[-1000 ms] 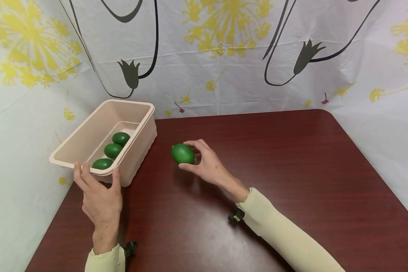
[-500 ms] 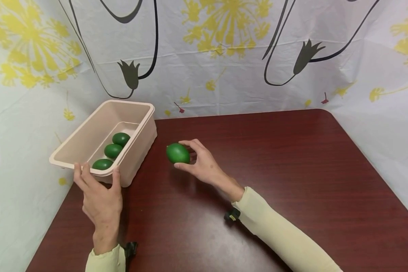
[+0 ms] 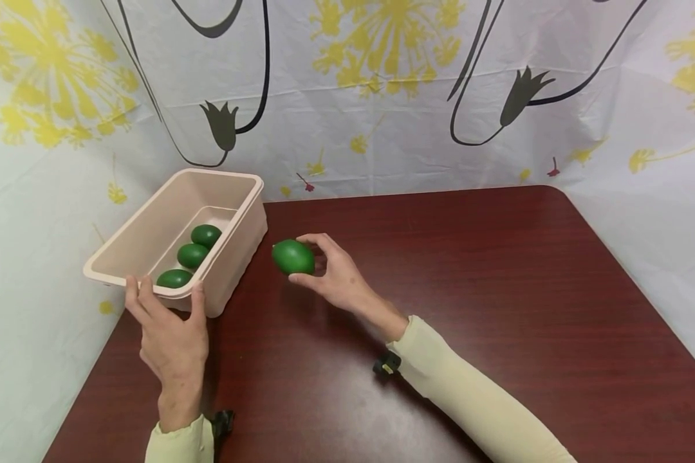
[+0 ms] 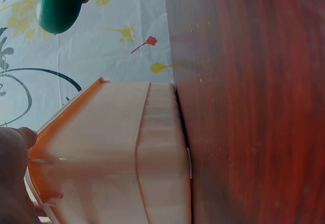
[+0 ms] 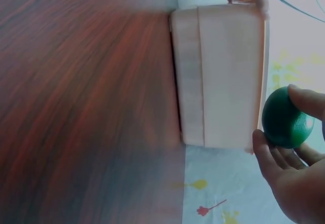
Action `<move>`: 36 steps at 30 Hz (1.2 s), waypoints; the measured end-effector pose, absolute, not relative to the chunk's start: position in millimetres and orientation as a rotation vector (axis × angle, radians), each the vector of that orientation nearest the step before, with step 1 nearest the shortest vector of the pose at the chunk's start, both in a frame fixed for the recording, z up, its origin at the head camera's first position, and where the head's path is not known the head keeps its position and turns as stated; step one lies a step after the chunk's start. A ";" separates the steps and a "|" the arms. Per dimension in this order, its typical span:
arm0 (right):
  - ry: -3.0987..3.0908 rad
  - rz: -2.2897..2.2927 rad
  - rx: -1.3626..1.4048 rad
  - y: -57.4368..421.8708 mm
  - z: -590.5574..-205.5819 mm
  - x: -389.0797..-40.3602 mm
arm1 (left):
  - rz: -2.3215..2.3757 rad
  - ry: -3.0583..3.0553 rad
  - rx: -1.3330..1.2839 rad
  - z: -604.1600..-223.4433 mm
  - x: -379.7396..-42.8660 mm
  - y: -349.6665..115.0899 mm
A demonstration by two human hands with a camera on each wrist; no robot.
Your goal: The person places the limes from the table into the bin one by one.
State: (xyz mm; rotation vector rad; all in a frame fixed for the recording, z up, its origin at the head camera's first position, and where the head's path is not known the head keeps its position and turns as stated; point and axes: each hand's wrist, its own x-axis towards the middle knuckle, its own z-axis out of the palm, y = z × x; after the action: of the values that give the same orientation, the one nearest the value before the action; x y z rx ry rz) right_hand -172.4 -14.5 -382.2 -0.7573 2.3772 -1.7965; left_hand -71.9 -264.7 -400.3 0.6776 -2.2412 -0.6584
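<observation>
A green lime [image 3: 293, 257] is pinched between the thumb and fingers of my right hand [image 3: 338, 280], held above the table to the right of the bin. The right wrist view shows the same lime [image 5: 287, 117] with fingertips around its sides. My left hand [image 3: 174, 341] grips the near rim of a beige plastic bin [image 3: 234, 257], fingers over the edge and thumb at the near right corner. Inside the bin three more limes [image 3: 192, 256] lie in a row along its right side. In the left wrist view the bin's outer wall [image 4: 101, 127] fills the middle.
The bin stands at the left of a dark red-brown wooden table [image 3: 469, 289]. Behind and beside the table hangs a white sheet [image 3: 370, 148] printed with yellow and grey flowers. A small black camera [image 3: 387, 363] sits on the right wrist.
My right hand has moved left with the lime, closer to the bin. The left hand and the bin have stayed in place.
</observation>
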 end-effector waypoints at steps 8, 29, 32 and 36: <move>2.329 -1.793 -0.781 -22.5 -379.8 -171.6 | -0.657 -2.246 0.680 -400.6 -71.1 -264.2; 2.320 -1.778 -0.866 -40.6 -370.8 -175.3 | -0.657 -2.228 0.666 -400.9 -71.6 -263.7; 2.337 -1.761 -0.886 -42.5 -370.3 -176.2 | -0.654 -2.226 0.662 -401.8 -71.9 -264.3; 2.356 -1.763 -0.923 -46.6 -367.7 -179.5 | -0.653 -2.219 0.657 -401.6 -73.3 -265.8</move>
State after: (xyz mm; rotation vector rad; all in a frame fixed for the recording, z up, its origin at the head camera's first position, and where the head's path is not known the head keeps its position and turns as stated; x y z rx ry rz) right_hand -179.5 -46.6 -367.7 -0.9229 2.3555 -1.7632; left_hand -73.3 -265.8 -401.6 0.6565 -2.2194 -0.6534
